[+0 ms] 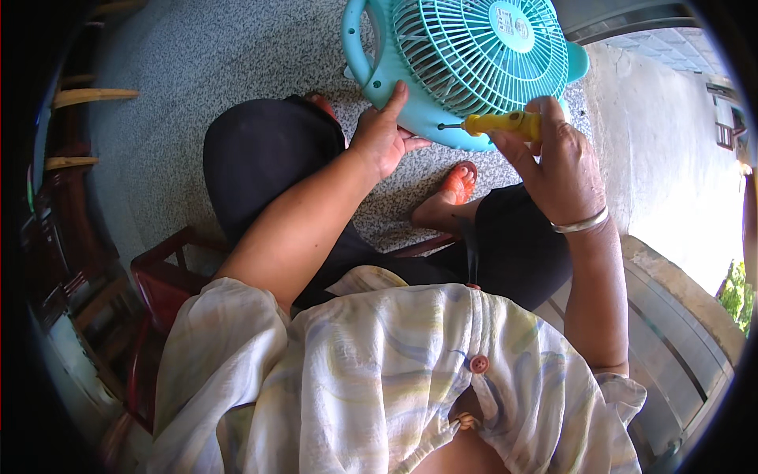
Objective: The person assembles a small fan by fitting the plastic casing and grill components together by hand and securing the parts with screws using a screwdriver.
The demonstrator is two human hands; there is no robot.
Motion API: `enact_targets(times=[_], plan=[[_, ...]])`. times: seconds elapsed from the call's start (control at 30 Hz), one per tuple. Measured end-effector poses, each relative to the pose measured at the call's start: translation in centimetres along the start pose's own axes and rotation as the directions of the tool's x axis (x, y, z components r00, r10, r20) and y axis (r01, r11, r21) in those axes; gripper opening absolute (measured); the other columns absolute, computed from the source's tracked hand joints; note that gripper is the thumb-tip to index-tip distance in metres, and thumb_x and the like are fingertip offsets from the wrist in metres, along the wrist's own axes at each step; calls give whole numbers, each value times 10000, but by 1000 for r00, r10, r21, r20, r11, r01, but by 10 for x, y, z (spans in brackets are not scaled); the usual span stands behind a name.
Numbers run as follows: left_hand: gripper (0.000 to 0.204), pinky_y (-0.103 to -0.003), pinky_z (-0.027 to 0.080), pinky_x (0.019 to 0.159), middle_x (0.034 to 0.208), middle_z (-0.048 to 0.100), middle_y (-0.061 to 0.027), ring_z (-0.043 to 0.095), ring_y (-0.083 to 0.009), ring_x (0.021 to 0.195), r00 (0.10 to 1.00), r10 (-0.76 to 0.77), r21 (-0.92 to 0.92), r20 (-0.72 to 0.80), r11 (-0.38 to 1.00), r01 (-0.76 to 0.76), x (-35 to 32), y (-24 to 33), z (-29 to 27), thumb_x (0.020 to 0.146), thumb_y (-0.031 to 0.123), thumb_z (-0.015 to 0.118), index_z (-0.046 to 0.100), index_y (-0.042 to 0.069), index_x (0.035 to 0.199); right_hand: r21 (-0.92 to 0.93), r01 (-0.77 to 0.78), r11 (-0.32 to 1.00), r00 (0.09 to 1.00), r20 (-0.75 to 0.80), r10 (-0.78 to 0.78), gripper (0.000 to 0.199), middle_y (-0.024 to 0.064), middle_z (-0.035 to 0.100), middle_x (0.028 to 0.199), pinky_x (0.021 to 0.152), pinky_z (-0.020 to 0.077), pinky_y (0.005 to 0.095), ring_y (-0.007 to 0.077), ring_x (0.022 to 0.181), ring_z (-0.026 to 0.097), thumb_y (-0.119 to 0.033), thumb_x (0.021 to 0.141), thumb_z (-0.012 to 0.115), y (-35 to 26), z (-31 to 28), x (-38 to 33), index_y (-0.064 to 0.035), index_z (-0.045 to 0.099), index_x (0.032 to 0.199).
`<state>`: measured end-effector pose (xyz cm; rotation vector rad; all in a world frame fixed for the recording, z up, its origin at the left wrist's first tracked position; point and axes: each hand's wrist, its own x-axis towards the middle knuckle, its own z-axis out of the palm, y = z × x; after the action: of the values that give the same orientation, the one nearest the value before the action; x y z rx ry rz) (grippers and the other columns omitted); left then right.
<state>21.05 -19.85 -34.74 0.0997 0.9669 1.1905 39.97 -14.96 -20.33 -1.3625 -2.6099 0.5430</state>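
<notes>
A turquoise fan (pixel 423 110) with a round slatted grille and a loop handle (pixel 354 39) is at the top of the head view, tilted toward me. My left hand (pixel 384 136) grips the lower left edge of its casing, thumb on the face and fingers underneath. In my right hand (pixel 559 167) is a screwdriver (pixel 499 123) with a yellow handle, held between thumb and fingers. Its thin dark shaft points left, and the tip meets the casing at a small hole in the lower rim. Whether a screw sits there cannot be made out.
Speckled grey floor (pixel 181 71) spreads beneath the fan. My knees in dark trousers (pixel 268 162) and a foot in an orange sandal (pixel 458 186) lie below it. A dark red chair (pixel 158 272) stands at left, wooden furniture beyond. A pale wall or ground surface (pixel 655 150) fills the right.
</notes>
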Motion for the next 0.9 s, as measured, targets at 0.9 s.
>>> enact_targets(times=[0.9], plan=[[615, -544, 352, 955, 1267, 448, -174, 449, -321, 1174, 1000, -20, 16, -2, 1000, 20, 2, 1, 5, 892, 491, 432, 321, 43, 1299, 92, -39, 995, 987, -152, 52, 379, 126, 566, 550, 451, 452, 362, 295, 500, 585, -363, 780, 657, -6, 12, -1, -24, 503, 710]])
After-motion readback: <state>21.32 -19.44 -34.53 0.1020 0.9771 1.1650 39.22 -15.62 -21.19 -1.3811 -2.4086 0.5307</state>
